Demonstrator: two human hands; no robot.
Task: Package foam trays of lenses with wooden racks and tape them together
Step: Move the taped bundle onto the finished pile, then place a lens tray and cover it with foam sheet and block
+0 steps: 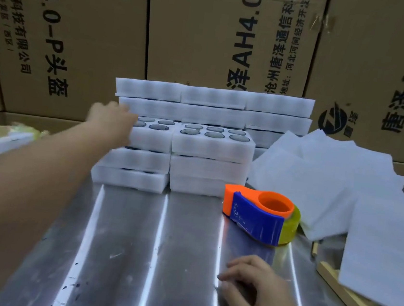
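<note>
White foam trays of round lenses (213, 141) are stacked in two front piles on the steel table (135, 246), with a taller row of foam trays (214, 104) behind them. My left hand (113, 122) is stretched out to the top tray of the left front pile (152, 137) and touches its left end; the hand is blurred, so its grip is unclear. My right hand (256, 287) rests on the table near the front, fingers loosely curled, holding nothing. An orange and blue tape dispenser (259, 214) lies right of centre. A wooden rack (345, 297) shows at the right edge.
Loose white foam sheets (331, 182) are heaped at the right, partly over the wooden rack. Tall printed cardboard boxes (210, 28) wall off the back. A bagged bundle (1, 140) lies at the far left.
</note>
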